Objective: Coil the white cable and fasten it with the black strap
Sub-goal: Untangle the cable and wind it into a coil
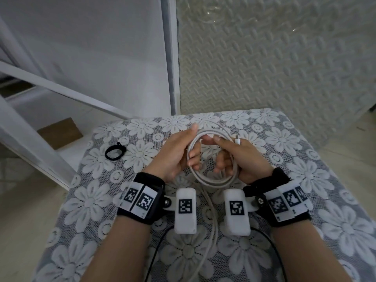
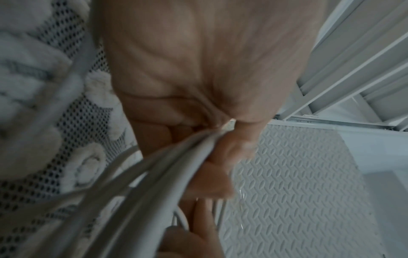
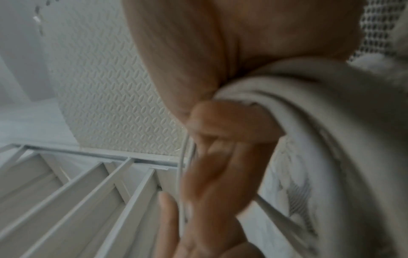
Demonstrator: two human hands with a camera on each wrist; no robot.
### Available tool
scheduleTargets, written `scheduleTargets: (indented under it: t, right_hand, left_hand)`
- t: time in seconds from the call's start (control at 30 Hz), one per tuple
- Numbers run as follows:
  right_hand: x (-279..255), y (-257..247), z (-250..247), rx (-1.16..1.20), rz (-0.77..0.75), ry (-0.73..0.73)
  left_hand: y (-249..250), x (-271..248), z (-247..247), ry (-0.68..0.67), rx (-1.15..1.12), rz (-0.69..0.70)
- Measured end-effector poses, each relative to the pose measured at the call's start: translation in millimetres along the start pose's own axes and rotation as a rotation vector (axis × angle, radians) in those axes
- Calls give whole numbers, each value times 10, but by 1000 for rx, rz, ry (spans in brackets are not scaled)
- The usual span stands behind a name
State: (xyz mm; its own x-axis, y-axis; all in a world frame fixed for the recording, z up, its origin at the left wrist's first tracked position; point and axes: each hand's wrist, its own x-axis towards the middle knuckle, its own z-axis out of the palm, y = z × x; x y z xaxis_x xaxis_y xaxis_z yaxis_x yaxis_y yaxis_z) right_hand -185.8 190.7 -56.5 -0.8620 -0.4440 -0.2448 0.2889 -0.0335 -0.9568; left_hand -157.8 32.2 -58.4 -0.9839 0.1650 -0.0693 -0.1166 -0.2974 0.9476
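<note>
The white cable (image 1: pixel 211 181) forms a coil of several loops held above the flowered tablecloth (image 1: pixel 305 180). My left hand (image 1: pixel 179 153) grips the coil's left side, fingers curled round the strands (image 2: pixel 167 167). Opposite it, my right hand (image 1: pixel 234 157) holds the right side, fingers wrapped through the loops (image 3: pixel 298 104), thumb on top. One white plug end (image 1: pixel 237 140) sticks up by the right hand's knuckles. A loose tail (image 1: pixel 210 220) of cable runs from the coil toward me between my wrists. The black strap (image 1: pixel 114 152) lies as a ring on the cloth, left of my left hand.
A white metal frame (image 1: pixel 61 88) with slanted bars stands to the left and behind the table. A textured white panel (image 1: pixel 274 58) rises behind the table. A brown cardboard piece (image 1: pixel 60 135) lies on the floor at left. Thin black wires (image 1: pixel 272 247) trail from the wrist cameras.
</note>
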Motion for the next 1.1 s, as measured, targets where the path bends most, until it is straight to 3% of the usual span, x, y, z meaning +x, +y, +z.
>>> scheduleTargets:
  t: [0.23, 0.43, 0.63, 0.87, 1.1]
  right_hand:
    - [-2, -81, 0, 142, 135, -72]
    - [25, -39, 55, 175, 28, 96]
    - [28, -15, 77, 41, -184, 235]
    - [64, 17, 74, -29, -331, 434]
    - [42, 4, 49, -54, -339, 273]
  left_hand:
    - [14, -21, -19, -18, 22, -7]
    - [25, -25, -26, -32, 37, 20]
    - [10, -16, -26, -103, -33, -2]
    - [25, -14, -24, -156, -127, -38]
    - [33, -19, -18, -127, -43, 10]
